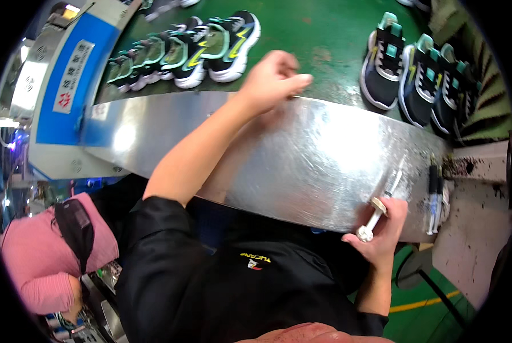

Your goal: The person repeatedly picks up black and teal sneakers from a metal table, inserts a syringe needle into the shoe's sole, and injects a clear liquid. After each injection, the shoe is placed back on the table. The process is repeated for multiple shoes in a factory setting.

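Observation:
My right hand is closed around a white and clear syringe above the right part of a shiny metal worktop. Its narrow tip points up and away, and the round plunger end lies by my thumb. Stretched across the worktop to its far edge, my left hand holds nothing, its fingers loosely curled and the thumb held apart. Closest to that hand is a black sneaker with a white sole and yellow trim, at the end of a row of similar sneakers on a green surface.
More black sneakers stand at the far right beside a ridged olive-coloured piece. Several pen-like tools lie at the worktop's right end. A blue and white machine panel borders the left. A person in pink is at lower left.

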`<state>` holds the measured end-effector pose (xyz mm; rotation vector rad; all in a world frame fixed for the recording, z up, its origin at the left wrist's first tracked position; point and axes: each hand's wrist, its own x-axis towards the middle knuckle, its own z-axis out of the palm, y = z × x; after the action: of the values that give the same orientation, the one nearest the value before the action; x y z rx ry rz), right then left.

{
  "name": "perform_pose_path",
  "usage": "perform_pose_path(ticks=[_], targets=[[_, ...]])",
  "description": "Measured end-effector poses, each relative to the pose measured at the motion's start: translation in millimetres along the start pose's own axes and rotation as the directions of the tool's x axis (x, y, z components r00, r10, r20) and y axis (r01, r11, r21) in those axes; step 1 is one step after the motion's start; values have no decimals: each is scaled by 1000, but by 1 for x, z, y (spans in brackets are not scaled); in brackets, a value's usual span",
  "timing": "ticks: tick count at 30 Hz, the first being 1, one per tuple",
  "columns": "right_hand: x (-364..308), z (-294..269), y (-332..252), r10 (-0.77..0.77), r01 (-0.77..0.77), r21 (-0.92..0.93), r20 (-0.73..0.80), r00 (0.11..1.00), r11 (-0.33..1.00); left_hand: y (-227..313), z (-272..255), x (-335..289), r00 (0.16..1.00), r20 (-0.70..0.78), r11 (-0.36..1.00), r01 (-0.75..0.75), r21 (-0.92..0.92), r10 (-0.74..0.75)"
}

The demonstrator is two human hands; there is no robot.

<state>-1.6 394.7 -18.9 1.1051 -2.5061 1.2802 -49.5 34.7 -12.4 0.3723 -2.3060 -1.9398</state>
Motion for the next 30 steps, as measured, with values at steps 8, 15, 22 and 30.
perform_pose_path(ticks=[8, 15, 22, 30], targets=[[-11, 7, -3, 124, -121, 266, 9, 992, 956, -54, -109, -9, 769, -469, 688, 52, 724, 435], [-29, -1, -13, 225, -230, 368, 59, 973, 901, -16, -126, 3, 833, -512, 970, -110, 216, 209], [-49, -19, -8, 197, -214, 361, 82, 977, 908, 8, -65, -140, 937, -239, 949, -196, 247, 255], [-56, -30, -25, 369, -376, 475, 112, 923, 795, -11, -53, -154, 979, -195, 977, -94, -190, 56]])
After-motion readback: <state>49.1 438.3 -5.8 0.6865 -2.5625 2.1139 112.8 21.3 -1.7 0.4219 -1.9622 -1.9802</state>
